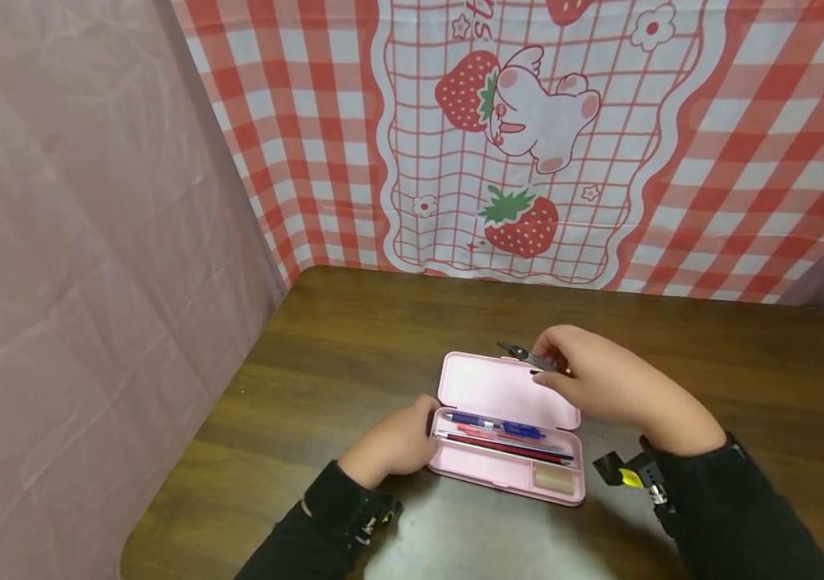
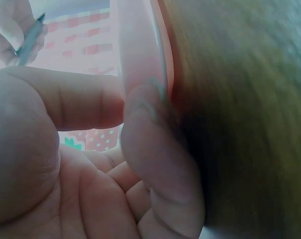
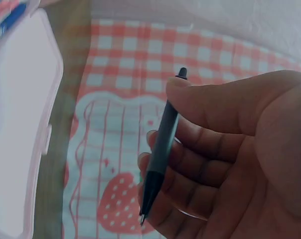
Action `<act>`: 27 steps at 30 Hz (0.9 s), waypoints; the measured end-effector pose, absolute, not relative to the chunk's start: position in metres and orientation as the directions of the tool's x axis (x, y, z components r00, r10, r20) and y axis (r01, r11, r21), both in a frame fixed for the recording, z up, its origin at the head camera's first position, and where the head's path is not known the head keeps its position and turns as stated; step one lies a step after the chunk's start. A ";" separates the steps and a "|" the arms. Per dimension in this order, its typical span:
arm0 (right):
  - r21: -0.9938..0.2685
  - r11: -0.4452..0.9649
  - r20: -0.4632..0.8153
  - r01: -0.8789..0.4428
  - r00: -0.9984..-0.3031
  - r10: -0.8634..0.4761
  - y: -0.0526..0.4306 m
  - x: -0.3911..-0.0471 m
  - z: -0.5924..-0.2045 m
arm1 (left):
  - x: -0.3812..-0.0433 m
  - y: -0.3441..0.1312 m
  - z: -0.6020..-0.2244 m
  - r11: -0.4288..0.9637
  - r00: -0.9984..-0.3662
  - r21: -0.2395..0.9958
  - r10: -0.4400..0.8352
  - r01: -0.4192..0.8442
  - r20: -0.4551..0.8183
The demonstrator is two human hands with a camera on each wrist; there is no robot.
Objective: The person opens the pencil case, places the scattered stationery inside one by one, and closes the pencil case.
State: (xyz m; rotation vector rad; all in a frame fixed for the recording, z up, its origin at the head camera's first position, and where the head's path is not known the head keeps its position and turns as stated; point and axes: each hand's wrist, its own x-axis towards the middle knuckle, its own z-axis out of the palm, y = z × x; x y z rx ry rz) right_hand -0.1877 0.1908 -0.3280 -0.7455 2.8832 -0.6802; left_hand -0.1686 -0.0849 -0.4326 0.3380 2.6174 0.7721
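A pink pencil case (image 1: 484,475) lies on the table with its lid folded back, away from me. Inside it are a blue pen (image 1: 520,429), several slim pens or pencils (image 1: 506,447), and a tan block (image 1: 553,479) in the front right compartment. My left hand (image 1: 400,439) pinches the case's left end; the left wrist view shows thumb and finger on the pink wall (image 2: 140,50). Above the open lid (image 1: 487,383), my right hand (image 1: 593,374) holds a grey and black ballpoint pen (image 3: 163,137) between thumb and fingers, its metal tip showing.
The brown wooden table (image 1: 310,346) has a rounded far left corner. Behind it hangs a red and white checked cloth (image 1: 325,145) with strawberry prints. A pink curtain (image 1: 93,242) hangs along the left side.
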 end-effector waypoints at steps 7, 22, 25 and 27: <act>-0.350 0.773 0.000 -0.530 -0.825 -0.566 0.170 -0.164 -0.336 | -0.170 -0.087 -0.434 0.797 -0.888 0.596 0.342 0.099 -0.309; -0.139 0.774 -0.163 -0.618 -0.757 -0.633 0.129 -0.142 -0.375 | -0.170 -0.088 -0.432 0.803 -0.887 0.585 0.345 0.110 -0.307; -0.130 0.774 -0.184 -0.619 -0.752 -0.632 0.126 -0.139 -0.381 | -0.170 -0.088 -0.432 0.799 -0.885 0.591 0.348 0.108 -0.309; -0.135 0.780 -0.193 -0.611 -0.756 -0.625 0.125 -0.138 -0.385 | -0.170 -0.088 -0.432 0.795 -0.885 0.597 0.350 0.106 -0.308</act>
